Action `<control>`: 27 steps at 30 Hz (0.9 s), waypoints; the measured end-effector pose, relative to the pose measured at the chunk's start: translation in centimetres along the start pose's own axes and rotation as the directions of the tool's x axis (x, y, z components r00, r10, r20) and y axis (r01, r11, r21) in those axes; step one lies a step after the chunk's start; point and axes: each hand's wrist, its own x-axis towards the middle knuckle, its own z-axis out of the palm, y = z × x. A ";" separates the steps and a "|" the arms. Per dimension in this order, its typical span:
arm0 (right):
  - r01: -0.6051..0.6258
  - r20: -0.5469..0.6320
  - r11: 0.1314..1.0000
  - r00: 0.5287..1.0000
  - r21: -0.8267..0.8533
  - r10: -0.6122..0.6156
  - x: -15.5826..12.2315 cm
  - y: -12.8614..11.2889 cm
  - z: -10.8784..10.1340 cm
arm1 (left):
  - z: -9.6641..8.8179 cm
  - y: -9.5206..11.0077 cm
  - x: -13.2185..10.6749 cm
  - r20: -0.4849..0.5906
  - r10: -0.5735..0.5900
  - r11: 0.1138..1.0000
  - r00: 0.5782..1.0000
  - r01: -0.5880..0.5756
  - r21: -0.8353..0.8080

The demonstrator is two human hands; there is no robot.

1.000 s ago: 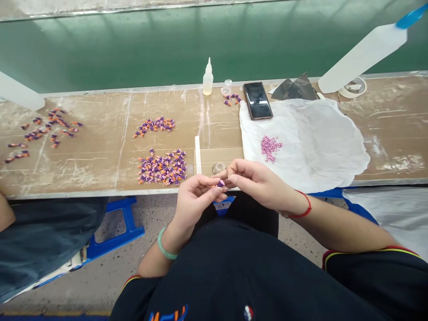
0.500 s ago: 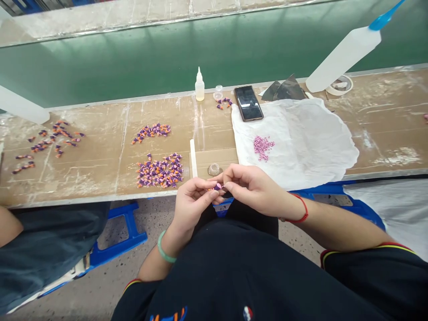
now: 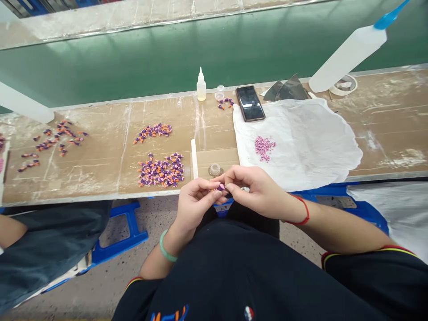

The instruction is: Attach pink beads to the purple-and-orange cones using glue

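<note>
Between the thumb and fingers of my left hand (image 3: 195, 200) is a small purple, pink and orange figurine (image 3: 220, 187), held just off the table's front edge. My right hand (image 3: 249, 187) pinches at the figurine's right end; whatever its fingertips hold is too small to make out. Just beyond the hands, a small round clear pot (image 3: 214, 169) rests on a piece of cardboard (image 3: 217, 157), beside a white stick (image 3: 194, 158). Similar figurines lie in a dense pile (image 3: 161, 170) left of the hands. On a white cloth (image 3: 301, 142) to the right lies a heap of tiny pink beads (image 3: 264, 147).
Further back stand a small dropper bottle (image 3: 201, 85), a clear cap (image 3: 220, 92), a phone (image 3: 250, 103), a large white bottle (image 3: 347, 58) and a tape roll (image 3: 344, 85). More figurines (image 3: 154, 131) lie behind the pile. At left, a co-worker's arm (image 3: 11, 232) shows.
The whole view has shifted slightly to the right. Both hands stay together at the figurine, which looks slightly turned between the fingers.
</note>
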 end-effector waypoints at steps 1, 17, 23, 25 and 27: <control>0.007 -0.007 1.000 1.000 -0.023 -0.007 0.0 0.0 0.0 | 0.0 0.0 0.0 -0.006 -0.004 1.000 1.000 0.004 0.005; 0.127 -0.020 0.976 0.991 -0.174 -0.133 -0.4 -0.2 0.5 | 0.1 0.3 0.1 0.003 0.029 0.999 1.000 -0.029 0.021; 0.097 -0.034 0.978 0.994 -0.186 -0.105 -0.4 0.0 0.4 | 0.2 0.4 0.1 -0.003 -0.003 0.999 1.000 0.003 0.040; 0.066 -0.066 0.983 0.995 -0.169 -0.078 -0.6 0.1 -0.1 | 0.3 0.6 0.1 -0.012 -0.019 0.997 1.000 0.020 0.069; 0.014 -0.149 0.993 0.988 -0.117 -0.032 -0.8 0.3 -0.9 | 0.4 0.8 0.0 -0.031 -0.026 0.995 0.999 0.029 0.099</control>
